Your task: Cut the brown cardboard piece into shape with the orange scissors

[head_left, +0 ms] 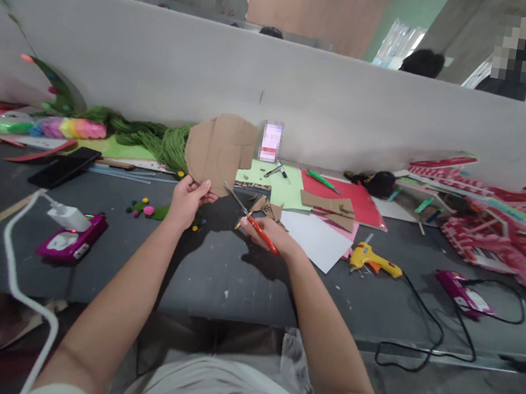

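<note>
Left hand (188,199) pinching cardboard (220,151) by its lower edge, raised above the table (212,275). Right hand (270,232) closed around red scissors (252,218), blades parted just beside the cardboard. Glue gun (372,259) lying nearby.

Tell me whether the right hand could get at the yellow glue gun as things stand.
Probably yes, but not freely. The glue gun lies on the table just to the right of the right hand, with bare tabletop between them. That hand is closed on the red-handled scissors, so it is occupied.
</note>
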`<state>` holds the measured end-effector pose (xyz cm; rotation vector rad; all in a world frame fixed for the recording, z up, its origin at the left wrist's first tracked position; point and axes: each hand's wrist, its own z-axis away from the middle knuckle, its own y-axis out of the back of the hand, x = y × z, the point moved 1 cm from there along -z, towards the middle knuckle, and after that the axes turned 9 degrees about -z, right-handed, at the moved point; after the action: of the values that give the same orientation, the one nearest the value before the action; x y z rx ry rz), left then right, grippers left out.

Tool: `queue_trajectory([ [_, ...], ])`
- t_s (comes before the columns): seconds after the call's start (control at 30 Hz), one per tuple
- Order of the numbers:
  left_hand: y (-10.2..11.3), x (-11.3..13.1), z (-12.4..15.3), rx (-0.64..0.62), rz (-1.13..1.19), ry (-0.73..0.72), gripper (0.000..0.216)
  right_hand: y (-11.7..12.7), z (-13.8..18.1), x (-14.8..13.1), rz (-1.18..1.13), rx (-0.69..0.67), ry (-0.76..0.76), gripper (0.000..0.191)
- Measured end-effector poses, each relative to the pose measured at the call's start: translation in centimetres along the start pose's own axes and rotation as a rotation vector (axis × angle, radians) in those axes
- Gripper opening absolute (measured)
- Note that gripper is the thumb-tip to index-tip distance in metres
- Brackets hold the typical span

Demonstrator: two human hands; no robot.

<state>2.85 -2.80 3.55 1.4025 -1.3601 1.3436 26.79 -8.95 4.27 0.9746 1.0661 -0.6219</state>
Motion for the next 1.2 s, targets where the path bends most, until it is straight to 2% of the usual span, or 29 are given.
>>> queue_trajectory([
  [0.27,0.17,0.41,0.14,-0.005,0.01,-0.004,0.047,-0.01,-0.44,0.78,-0.097,-0.02,-0.034,0.06],
  [0.5,0.14,0.37,0.14,-0.013,-0.006,-0.001,0.046,-0.07,-0.12,0.16,-0.061,-0.018,-0.028,0.058],
  [1.2,0.27,0.46,0.07,-0.036,0.007,0.003,0.041,0.14,-0.21,0.61,-0.097,-0.066,-0.023,0.057],
])
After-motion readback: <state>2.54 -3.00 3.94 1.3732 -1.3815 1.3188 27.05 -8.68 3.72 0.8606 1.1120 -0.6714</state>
